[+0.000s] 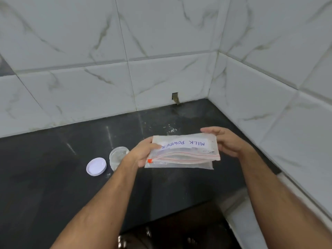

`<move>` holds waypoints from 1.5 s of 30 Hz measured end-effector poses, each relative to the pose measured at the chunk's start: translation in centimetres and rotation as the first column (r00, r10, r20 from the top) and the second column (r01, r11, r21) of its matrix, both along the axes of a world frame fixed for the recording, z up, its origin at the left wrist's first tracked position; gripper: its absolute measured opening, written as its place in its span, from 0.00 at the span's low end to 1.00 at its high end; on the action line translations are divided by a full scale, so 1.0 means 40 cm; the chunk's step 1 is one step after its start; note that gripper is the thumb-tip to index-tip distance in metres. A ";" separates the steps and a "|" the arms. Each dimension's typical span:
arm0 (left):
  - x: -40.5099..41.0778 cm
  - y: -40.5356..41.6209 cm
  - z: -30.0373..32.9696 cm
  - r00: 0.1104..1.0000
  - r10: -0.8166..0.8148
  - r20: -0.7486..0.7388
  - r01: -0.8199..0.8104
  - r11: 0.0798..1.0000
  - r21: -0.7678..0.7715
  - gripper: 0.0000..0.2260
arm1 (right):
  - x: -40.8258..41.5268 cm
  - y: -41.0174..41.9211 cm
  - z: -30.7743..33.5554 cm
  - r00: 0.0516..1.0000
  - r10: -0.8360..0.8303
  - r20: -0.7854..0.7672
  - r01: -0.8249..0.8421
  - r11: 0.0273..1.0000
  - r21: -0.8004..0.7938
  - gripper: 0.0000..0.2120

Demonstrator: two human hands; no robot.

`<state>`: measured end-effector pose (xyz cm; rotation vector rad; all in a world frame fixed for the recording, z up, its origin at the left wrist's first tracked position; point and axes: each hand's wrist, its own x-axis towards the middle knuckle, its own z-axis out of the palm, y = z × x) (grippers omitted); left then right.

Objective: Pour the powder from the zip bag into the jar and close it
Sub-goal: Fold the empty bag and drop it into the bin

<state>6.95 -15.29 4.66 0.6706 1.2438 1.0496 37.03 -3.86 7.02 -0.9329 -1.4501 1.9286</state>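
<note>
White marble-veined wall tiles [161, 42] meet at a corner above a dark polished stone counter [53, 177], dusted with pale specks near the upper centre.

At centre frame, a clear flat plastic zip bag [183, 152] with a red seal strip and a white handwritten label reading "MILK POWDER" is held above the counter. The left hand [143, 152] grips its left edge, thumb on top; the right hand [226, 141] cups its right edge, fingers curled over the far side. The bag looks limp and nearly flat; the powder inside is hard to gauge.

Left of the bag stands a small clear round jar [116, 157], uncapped, partly hidden by the left wrist. Just beside it lies a white ribbed screw lid [96, 166], upturned.

Judgement: pouring has not begun. Next, the seal needs parting and the mouth tipping over the narrow jar opening; spillage is likely.
</note>
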 end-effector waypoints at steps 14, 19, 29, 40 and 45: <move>0.155 -0.060 0.118 0.894 -0.421 -0.152 0.436 0.896 0.087 0.16 | 0.049 -0.286 0.119 0.822 0.132 0.554 -0.164 0.986 0.010 0.21; 0.217 -0.085 0.068 0.964 -0.160 0.214 0.154 0.987 0.043 0.32 | 0.170 -0.363 0.073 0.940 0.006 0.341 0.023 0.996 -0.082 0.29; 0.676 -0.256 -0.093 0.942 -0.279 0.185 0.273 0.960 0.057 0.26 | 0.424 -0.537 -0.077 0.795 -0.552 0.253 0.583 0.809 -0.068 0.17; 1.005 -0.427 -0.186 0.975 -0.220 0.031 0.221 0.975 -0.029 0.14 | 0.769 -0.764 -0.215 0.847 -0.485 0.219 0.529 0.808 -0.260 0.21; 1.127 -0.515 -0.231 0.978 -0.206 -0.032 0.201 0.972 -0.121 0.16 | 0.847 -0.851 -0.339 0.783 -0.556 0.280 0.618 0.747 -0.246 0.17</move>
